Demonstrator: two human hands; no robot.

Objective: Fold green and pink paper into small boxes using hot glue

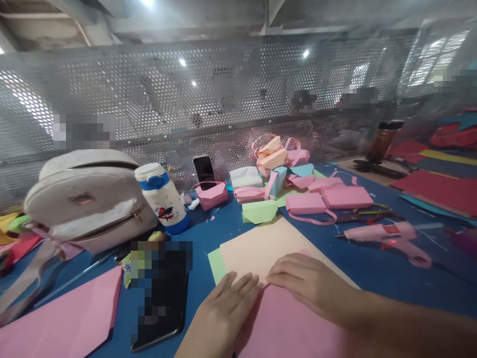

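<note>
Both hands rest on a pink paper sheet (290, 323) at the lower middle, which lies partly over a peach sheet (257, 243) with a green sheet (216, 266) under it. My left hand (227, 308) lies flat along the pink sheet's upper left edge, fingers stretched out and holding nothing. Beside it, nearly touching, my right hand (313, 283) presses the folded top of the pink sheet with its fingers together. Whether that hand grips the paper or only presses on it is hard to see.
A pink glue gun (391, 233) lies at the right near pliers. Small folded paper bags (305, 203) stand behind the sheets. Left are a black phone (164, 298), a bottle (164, 199), a pale backpack (89, 199) and pink paper (70, 313). A perforated metal screen (223, 104) closes the back.
</note>
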